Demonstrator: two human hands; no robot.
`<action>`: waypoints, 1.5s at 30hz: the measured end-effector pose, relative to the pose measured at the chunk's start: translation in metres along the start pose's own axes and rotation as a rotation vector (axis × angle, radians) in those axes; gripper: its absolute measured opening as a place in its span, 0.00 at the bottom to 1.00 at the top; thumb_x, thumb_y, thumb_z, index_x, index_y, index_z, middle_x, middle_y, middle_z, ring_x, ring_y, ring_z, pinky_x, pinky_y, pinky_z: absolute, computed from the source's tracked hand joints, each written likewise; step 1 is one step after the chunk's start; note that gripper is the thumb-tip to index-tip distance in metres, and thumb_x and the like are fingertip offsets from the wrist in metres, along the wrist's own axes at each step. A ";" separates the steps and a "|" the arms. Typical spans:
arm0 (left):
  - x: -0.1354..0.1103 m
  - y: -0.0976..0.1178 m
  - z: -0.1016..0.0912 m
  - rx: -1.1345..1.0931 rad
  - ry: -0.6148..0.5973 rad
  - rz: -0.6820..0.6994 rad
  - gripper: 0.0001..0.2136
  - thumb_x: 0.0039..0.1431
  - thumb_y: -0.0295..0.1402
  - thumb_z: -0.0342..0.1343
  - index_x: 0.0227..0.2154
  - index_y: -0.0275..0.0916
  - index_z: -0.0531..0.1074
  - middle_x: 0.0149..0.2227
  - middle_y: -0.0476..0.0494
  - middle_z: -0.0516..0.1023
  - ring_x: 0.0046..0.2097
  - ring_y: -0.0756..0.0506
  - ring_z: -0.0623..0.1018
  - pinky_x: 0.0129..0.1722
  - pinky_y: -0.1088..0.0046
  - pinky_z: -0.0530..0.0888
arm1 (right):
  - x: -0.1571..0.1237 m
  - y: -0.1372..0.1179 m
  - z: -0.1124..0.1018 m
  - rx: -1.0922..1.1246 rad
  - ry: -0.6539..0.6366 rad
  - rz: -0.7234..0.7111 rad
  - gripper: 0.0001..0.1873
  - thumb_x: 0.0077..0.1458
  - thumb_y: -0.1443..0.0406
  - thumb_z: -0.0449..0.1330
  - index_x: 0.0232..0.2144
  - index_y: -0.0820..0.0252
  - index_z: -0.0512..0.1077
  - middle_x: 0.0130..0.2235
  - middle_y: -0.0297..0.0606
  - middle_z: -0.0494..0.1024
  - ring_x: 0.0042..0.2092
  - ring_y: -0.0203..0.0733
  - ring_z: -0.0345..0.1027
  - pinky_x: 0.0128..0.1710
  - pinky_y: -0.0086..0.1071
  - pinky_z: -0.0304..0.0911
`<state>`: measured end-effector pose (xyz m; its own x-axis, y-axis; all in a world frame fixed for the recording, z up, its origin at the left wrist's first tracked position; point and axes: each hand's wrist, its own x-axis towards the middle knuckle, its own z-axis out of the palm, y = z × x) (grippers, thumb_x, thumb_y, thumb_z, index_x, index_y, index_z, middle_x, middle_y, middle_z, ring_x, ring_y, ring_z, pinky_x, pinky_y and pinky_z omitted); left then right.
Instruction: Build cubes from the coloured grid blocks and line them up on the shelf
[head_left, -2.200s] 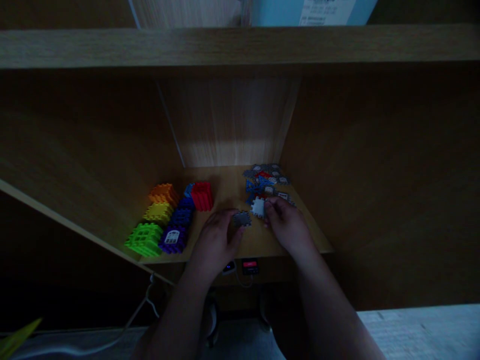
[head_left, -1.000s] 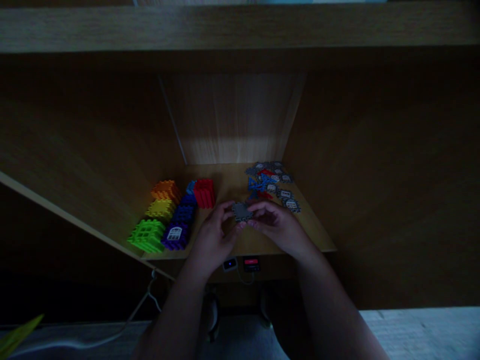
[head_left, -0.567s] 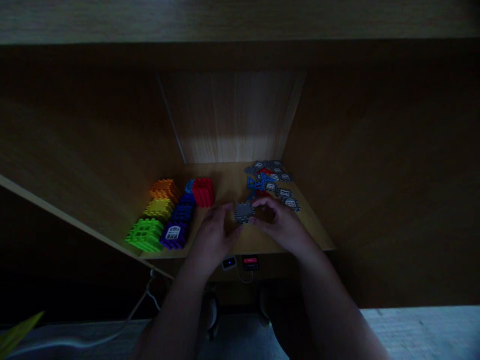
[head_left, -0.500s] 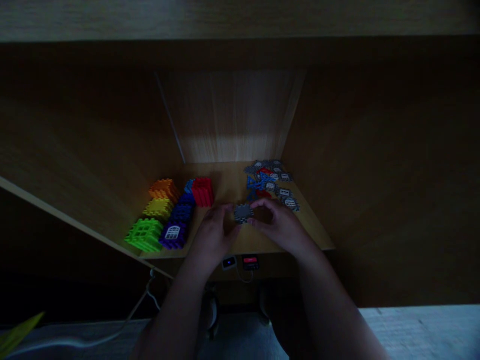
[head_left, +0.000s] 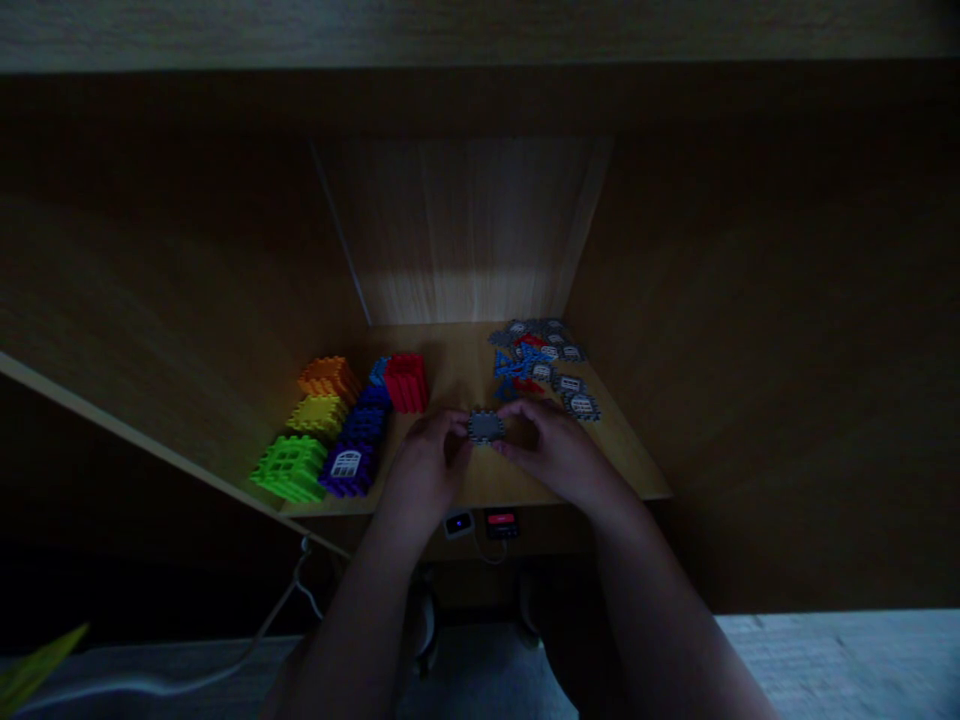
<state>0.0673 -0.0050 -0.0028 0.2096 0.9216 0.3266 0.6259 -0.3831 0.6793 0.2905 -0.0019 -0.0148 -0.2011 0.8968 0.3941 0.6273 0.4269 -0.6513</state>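
A grey square building panel with toothed edges (head_left: 486,427) is held above the front half of the wooden shelf board (head_left: 517,485). My left hand (head_left: 427,455) pinches its left edge between thumb and fingers. On the opposite edge, the thumb and fingertips of my right hand (head_left: 551,445) are closed. Just beyond my right hand lies a loose heap of grey window panels (head_left: 581,405), blue pieces (head_left: 525,362) and red pieces (head_left: 531,388). Left of my left hand stands a purple block with a white window (head_left: 350,470).
More assembled blocks stand at the left: green (head_left: 290,470), yellow (head_left: 319,415), orange (head_left: 330,378), dark blue (head_left: 364,424) and red (head_left: 406,383). Wooden side walls close in the shelf. Two small devices (head_left: 501,524) with a cable sit below its front edge.
The left fingers have closed in on the panel's left edge, where a gap showed before. The panel has shifted slightly left and sits more level.
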 end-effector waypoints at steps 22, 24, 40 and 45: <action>0.000 -0.003 -0.001 0.062 -0.020 0.132 0.10 0.61 0.20 0.64 0.38 0.43 0.81 0.41 0.46 0.86 0.47 0.41 0.84 0.51 0.62 0.78 | 0.001 -0.001 -0.001 0.025 -0.027 -0.037 0.17 0.60 0.66 0.73 0.50 0.49 0.77 0.52 0.35 0.85 0.56 0.47 0.79 0.58 0.42 0.69; 0.000 -0.002 -0.001 0.057 -0.019 0.126 0.09 0.62 0.21 0.63 0.38 0.43 0.81 0.41 0.46 0.85 0.47 0.41 0.84 0.51 0.62 0.79 | 0.001 -0.001 -0.001 0.024 -0.030 -0.035 0.16 0.61 0.66 0.72 0.50 0.49 0.77 0.52 0.34 0.85 0.56 0.47 0.79 0.59 0.42 0.69; 0.000 -0.001 -0.001 0.067 -0.001 0.130 0.08 0.63 0.22 0.63 0.37 0.44 0.81 0.40 0.45 0.86 0.46 0.40 0.84 0.51 0.62 0.79 | -0.001 0.000 -0.002 0.027 0.015 0.025 0.14 0.69 0.55 0.65 0.53 0.52 0.76 0.53 0.41 0.84 0.56 0.50 0.78 0.57 0.43 0.70; 0.000 -0.002 -0.001 0.064 -0.002 0.128 0.08 0.63 0.22 0.63 0.37 0.43 0.81 0.40 0.45 0.86 0.46 0.40 0.84 0.51 0.61 0.79 | 0.001 -0.005 -0.004 0.003 0.065 0.025 0.10 0.73 0.58 0.58 0.50 0.51 0.77 0.50 0.40 0.85 0.53 0.49 0.79 0.55 0.43 0.71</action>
<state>0.0657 -0.0040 -0.0033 0.2923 0.8654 0.4070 0.6404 -0.4932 0.5888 0.2904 -0.0037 -0.0090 -0.1357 0.8977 0.4192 0.6295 0.4049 -0.6632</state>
